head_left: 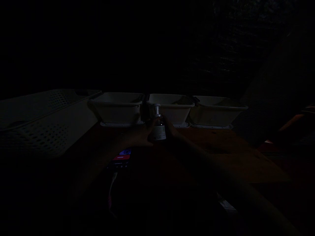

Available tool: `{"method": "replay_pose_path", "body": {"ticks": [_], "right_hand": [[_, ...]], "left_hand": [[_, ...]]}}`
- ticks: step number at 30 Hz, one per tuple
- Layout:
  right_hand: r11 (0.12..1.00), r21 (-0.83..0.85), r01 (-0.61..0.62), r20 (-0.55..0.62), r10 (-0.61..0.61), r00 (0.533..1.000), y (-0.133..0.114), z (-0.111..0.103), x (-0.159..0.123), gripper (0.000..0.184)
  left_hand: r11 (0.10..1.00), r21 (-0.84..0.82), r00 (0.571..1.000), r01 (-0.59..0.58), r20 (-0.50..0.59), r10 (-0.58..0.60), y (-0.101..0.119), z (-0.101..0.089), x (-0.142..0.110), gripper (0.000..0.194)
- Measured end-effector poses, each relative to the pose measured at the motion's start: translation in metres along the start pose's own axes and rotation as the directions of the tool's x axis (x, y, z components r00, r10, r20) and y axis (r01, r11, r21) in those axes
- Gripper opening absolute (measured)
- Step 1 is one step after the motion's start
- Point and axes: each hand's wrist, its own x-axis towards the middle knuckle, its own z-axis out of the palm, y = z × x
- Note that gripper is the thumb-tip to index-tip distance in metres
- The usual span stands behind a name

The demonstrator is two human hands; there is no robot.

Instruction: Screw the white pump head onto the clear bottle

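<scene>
The view is very dark. A small pump bottle (158,131) with a pale label and a light pump top stands upright in the middle. My left hand (142,136) is closed around its left side, with the thumb near the bottle's shoulder. On the other side, my right hand (171,128) wraps the bottle from the right. Most of my fingers are lost in shadow. Whether the bottle rests on the wooden table (236,154) or is slightly raised, I cannot tell.
Behind my hands stand three light tubs in a row: left (118,111), middle (177,113) and right (214,114). A large perforated basket (81,124) is at the left. A phone with a lit screen (121,158) and a cable (112,185) lie near my left forearm.
</scene>
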Motion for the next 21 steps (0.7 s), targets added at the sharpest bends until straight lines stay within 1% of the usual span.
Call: {"method": "replay_pose_path", "body": {"ticks": [2, 7, 11, 14, 18, 21], "right_hand": [[1.000, 0.004, -0.002, -0.006, 0.002, 1.000, 0.0000, 0.0014, -0.0005, 0.055], [0.999, 0.054, -0.007, 0.025, 0.006, 1.000, -0.0010, 0.0052, -0.0025, 0.055], [1.000, 0.025, -0.013, 0.026, 0.012, 1.000, -0.0008, 0.0035, -0.0028, 0.055], [0.999, 0.045, 0.006, 0.026, -0.007, 1.000, 0.0002, 0.0028, -0.0032, 0.054], [0.998, 0.055, 0.001, 0.006, -0.002, 1.000, 0.0002, 0.0045, -0.0050, 0.054], [0.998, 0.065, -0.015, 0.026, 0.014, 1.000, -0.0007, 0.0061, -0.0069, 0.055]], "left_hand": [[1.000, -0.006, 1.000, 0.000, -0.008, 0.000, 0.0003, 0.0000, -0.0002, 0.120], [0.999, -0.040, 1.000, -0.008, -0.005, 0.007, 0.0020, -0.0014, -0.0007, 0.117], [1.000, -0.006, 1.000, -0.001, -0.017, 0.001, 0.0049, -0.0035, -0.0010, 0.119], [1.000, 0.003, 1.000, 0.007, -0.008, -0.007, 0.0057, -0.0037, -0.0008, 0.119], [1.000, 0.003, 1.000, 0.008, -0.007, -0.008, 0.0024, -0.0007, 0.0002, 0.121], [1.000, 0.018, 1.000, 0.009, -0.008, -0.009, 0.0000, 0.0012, 0.0008, 0.122]]}}
